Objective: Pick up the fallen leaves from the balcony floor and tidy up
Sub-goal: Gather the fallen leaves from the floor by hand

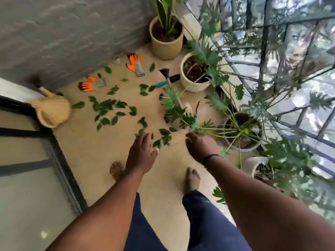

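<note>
Several dark green fallen leaves (107, 105) lie scattered over the beige balcony floor (101, 151), from the grey wall down to my feet. My left hand (141, 153) hovers palm down over the nearest leaves (164, 137), fingers apart and holding nothing. My right hand (201, 145) reaches out beside it, fingers curled downward, close to the drooping fronds of a potted plant (241, 131). I cannot see anything in its palm.
A woven watering can (52, 111) stands at the left by the glass door (27, 169). Two orange-grey gloves (135, 64) (91, 84) and hand tools (167, 78) lie near the wall. Several pots (166, 38) (194, 75) line the railing (290, 73) on the right. My bare feet (192, 178) stand in the middle.
</note>
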